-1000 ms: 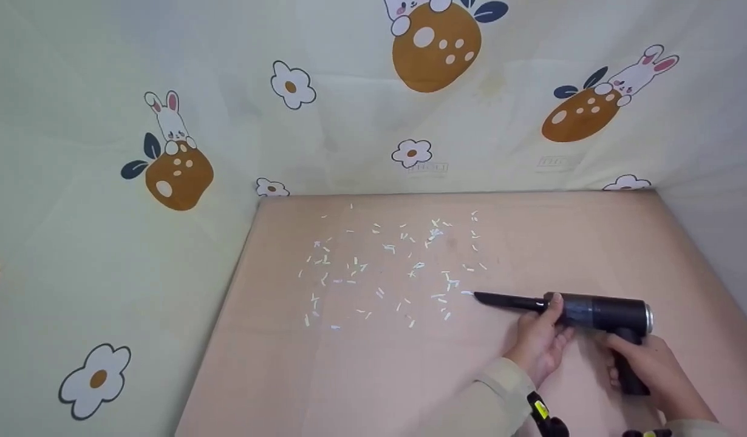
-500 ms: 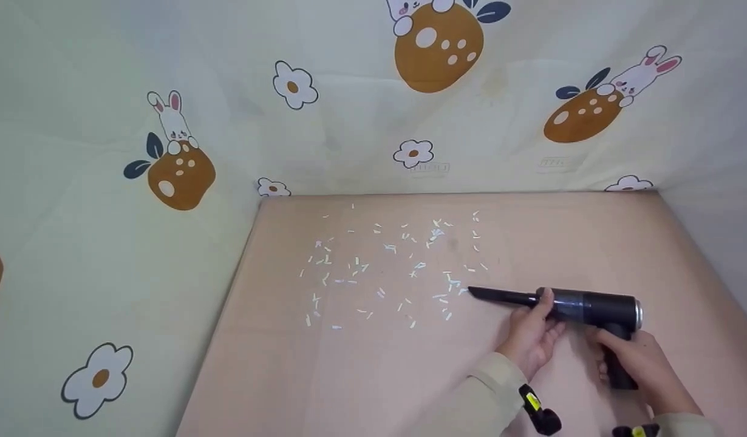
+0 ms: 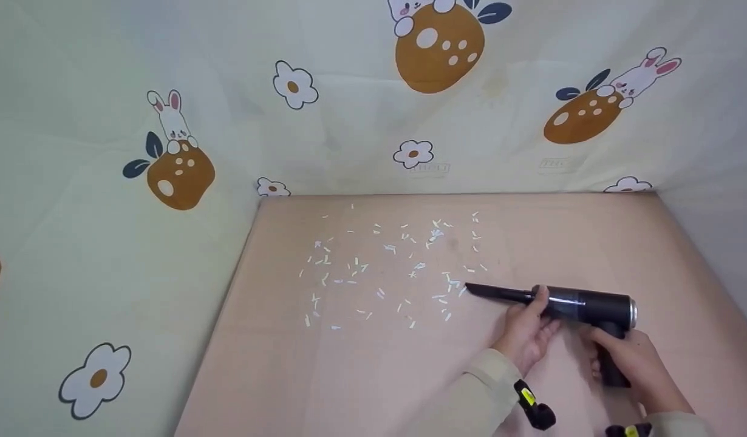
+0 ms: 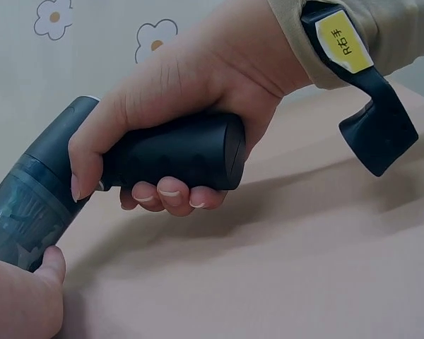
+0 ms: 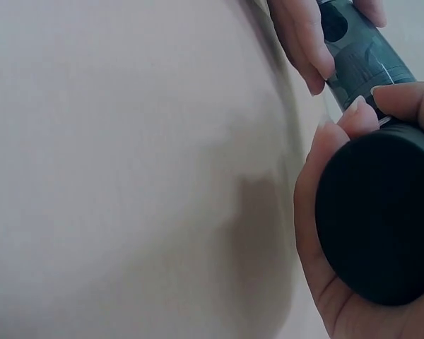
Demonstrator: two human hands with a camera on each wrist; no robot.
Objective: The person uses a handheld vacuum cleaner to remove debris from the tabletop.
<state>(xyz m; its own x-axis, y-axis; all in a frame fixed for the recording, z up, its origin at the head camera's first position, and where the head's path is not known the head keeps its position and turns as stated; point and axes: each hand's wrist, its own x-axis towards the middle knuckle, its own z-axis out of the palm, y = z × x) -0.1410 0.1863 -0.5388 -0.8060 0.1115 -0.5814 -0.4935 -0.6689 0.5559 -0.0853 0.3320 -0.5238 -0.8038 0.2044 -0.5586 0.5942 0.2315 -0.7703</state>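
In the head view, a black handheld vacuum (image 3: 599,307) lies level across both hands, its slim crevice nozzle (image 3: 498,293) pointing left. My left hand (image 3: 521,337) holds the front of its body from below, thumb up on the near side. My right hand (image 3: 636,359) grips the downward handle; the left wrist view shows those fingers wrapped round the handle (image 4: 180,152). A smoky see-through dust cup (image 5: 367,60) appears beyond the handle's end in the right wrist view. The nozzle tip is right at the edge of scattered pale paper scraps (image 3: 436,233).
The scraps spread over the left and middle of a pinkish tabletop (image 3: 361,376). Patterned cloth walls (image 3: 349,133) with rabbits and flowers border the table at the back and left. A plain pale wall (image 3: 719,182) stands on the right.
Both hands have moved the vacuum left and slightly away from me, bringing its nozzle tip closer in among the scraps. A scrap by the tip has turned. Both grips stay the same.
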